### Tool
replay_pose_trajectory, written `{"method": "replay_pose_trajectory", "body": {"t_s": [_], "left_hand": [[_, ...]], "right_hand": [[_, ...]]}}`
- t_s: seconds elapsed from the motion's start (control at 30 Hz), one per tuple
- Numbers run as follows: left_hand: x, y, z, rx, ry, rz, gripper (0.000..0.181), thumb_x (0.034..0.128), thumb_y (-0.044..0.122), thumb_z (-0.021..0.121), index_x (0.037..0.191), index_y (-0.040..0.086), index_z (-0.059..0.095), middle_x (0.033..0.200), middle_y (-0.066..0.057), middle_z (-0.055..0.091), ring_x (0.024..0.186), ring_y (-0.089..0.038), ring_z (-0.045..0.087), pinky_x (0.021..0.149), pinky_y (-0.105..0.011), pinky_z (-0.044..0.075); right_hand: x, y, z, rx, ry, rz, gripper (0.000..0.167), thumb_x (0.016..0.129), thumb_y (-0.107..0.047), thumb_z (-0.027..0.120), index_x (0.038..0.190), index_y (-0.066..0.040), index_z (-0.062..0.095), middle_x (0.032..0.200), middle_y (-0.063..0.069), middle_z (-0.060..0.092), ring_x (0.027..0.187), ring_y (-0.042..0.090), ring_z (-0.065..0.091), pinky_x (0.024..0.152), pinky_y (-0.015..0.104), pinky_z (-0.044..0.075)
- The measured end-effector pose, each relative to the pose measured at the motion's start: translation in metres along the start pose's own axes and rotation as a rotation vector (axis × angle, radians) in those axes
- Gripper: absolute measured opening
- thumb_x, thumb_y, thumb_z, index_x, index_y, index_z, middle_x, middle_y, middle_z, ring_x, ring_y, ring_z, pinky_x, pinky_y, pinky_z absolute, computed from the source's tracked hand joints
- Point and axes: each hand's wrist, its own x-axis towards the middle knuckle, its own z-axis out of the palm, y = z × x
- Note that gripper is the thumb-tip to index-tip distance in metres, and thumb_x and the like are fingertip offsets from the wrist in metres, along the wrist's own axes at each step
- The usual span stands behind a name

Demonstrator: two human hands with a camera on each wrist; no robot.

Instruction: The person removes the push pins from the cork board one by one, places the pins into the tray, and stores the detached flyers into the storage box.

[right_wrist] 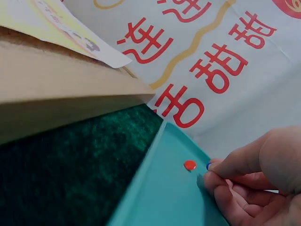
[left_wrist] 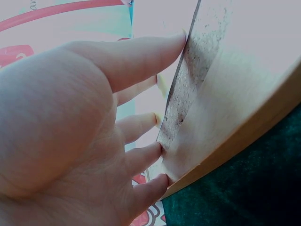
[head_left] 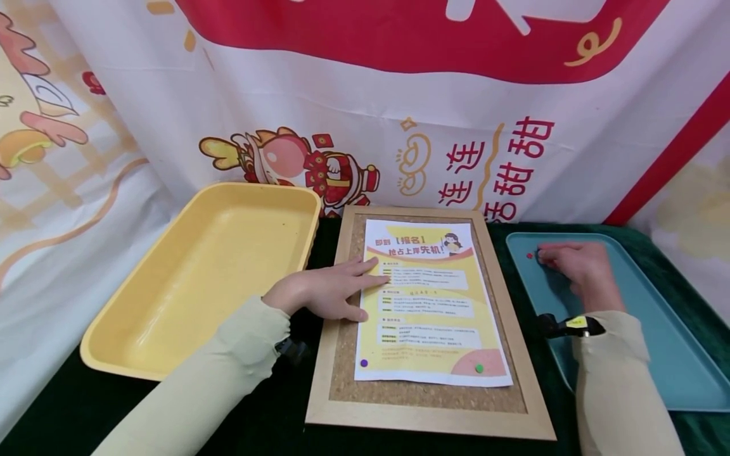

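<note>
"Head view first: what were the hands doing?"

"The left hand lay spread across the near-side edge of a paper sheet, fingers straight and apart. The right hand was over the far end of a teal tray, pinching a blue pin at its fingertips. A red pin lay on the tray, just left of that pinch."

"How would the blue pin have handled?"

"Very light and hard, I'd have judged, with a smooth head apt to slip from a loose pinch. The head's rim was the place to hold it. I couldn't make out its point."

"And the sheet?"

"Thin and limp, I thought, easily creased or torn round a pin, so flat fingers suited it. A purple pin showed at the corner below the left hand, and a green pin farther toward the right arm."

"What about the cork board underneath, between the hands?"

"Stiff overall, probably, with a face soft enough to take a pin. Its wooden frame looked the firmest grip."
</note>
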Motion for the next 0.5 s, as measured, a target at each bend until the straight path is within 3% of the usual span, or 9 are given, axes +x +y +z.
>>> {"method": "replay_pose_trajectory", "body": {"t_s": [0.3,0.5], "left_hand": [[-0.0031,0.0009,-0.0013,0.01,0.005,-0.003,0.074,0.105,0.038,0.066,0.169,0.031,0.03,0.181,-0.002,0.004,0.169,-0.03,-0.003,0.135,-0.053,0.013],[0.0,0.0002,-0.0002,0.006,0.003,0.012,0.074,0.1052,0.037,0.066,0.169,0.031,0.029,0.181,-0.003,0.004,0.169,-0.03,-0.003,0.135,-0.053,0.013]], "right_hand": [[0.001,0.003,-0.0001,-0.028,-0.023,-0.063,0.054,0.109,-0.044,0.057,0.155,-0.017,0.056,0.147,0.011,0.058,0.142,0.032,0.044,0.119,0.074,0.034],[0.0005,0.0071,-0.0001,-0.016,0.008,-0.098,0.051,0.111,-0.039,0.055,0.155,-0.013,0.056,0.126,0.003,0.066,0.123,0.023,0.055,0.115,0.054,0.044]]}}
